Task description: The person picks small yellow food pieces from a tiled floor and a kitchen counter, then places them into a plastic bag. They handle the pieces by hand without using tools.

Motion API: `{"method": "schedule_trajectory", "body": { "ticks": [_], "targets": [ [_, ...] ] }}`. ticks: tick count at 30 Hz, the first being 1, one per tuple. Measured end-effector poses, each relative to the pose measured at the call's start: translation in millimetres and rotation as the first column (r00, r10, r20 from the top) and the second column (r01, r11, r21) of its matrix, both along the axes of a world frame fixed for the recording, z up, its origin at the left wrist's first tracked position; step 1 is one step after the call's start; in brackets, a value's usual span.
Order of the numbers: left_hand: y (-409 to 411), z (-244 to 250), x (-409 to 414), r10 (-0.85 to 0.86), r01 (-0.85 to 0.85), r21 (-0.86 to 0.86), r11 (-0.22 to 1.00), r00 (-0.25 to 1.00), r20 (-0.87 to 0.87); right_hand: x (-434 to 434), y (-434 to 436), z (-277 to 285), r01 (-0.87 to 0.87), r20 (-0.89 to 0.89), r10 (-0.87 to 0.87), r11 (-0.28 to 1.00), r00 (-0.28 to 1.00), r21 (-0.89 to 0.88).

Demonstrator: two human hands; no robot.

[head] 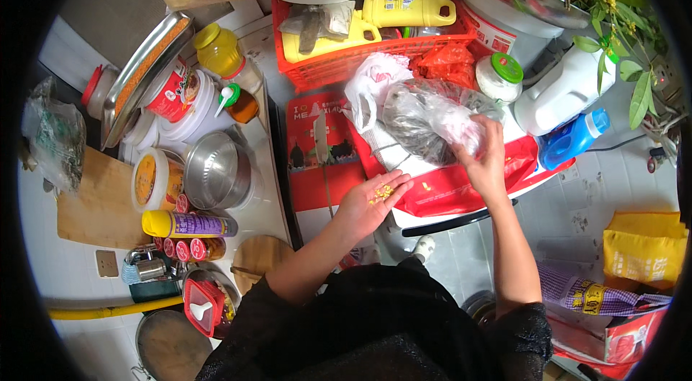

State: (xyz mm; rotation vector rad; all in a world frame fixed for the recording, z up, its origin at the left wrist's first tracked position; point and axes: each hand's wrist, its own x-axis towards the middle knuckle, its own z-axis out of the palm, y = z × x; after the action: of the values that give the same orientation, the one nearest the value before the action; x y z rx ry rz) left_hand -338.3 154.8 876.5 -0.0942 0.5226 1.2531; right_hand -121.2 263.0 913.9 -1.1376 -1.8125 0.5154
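Note:
My left hand (367, 205) is palm up with small yellow pieces (381, 193) lying on the palm and fingers. My right hand (483, 162) has its thumb and fingers closed on the pale, crumpled part of a clear plastic bag (416, 116) with dark contents. Beneath that bag are a red plastic bag (443, 196) and a white surface. A white plastic bag with handles (373, 89) touches its left side. What exactly the yellow pieces are cannot be told.
Behind stands a red plastic basket (330, 59) with yellow jugs (411, 5). A green-lidded jar (498, 78), a white jug (565, 89) and a blue bottle (573, 140) stand right. Left are a red box (324, 186), a metal pot (218, 170) and a spray can (189, 224). Leafy branches overhang top right.

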Motion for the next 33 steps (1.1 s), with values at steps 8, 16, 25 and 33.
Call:
{"method": "schedule_trajectory", "body": {
  "ticks": [8,16,25,33],
  "targets": [
    [17.2,32.5,18.6,-0.101,0.102,0.0,0.995,0.993,-0.053,21.6,-7.9,-24.1,-0.219,-0.526,0.005,0.912,0.851,-0.346],
    [45.2,33.0,30.5,-0.095,0.107,0.152,0.983,0.992,-0.087,19.8,-15.0,-27.6,-0.058,-0.144,0.041,0.992,0.989,-0.112],
    [50.5,17.3,29.7,-0.061,0.08,0.103,0.991,0.983,-0.175,1.9,-28.9,-6.3,0.065,0.223,-0.09,0.991,0.971,0.116],
    [64.7,-2.0,38.3,0.063,-0.016,0.158,0.987,0.953,-0.295,1.3,-28.0,4.9,0.036,0.357,-0.087,0.988,0.93,0.149]
  ]
}}
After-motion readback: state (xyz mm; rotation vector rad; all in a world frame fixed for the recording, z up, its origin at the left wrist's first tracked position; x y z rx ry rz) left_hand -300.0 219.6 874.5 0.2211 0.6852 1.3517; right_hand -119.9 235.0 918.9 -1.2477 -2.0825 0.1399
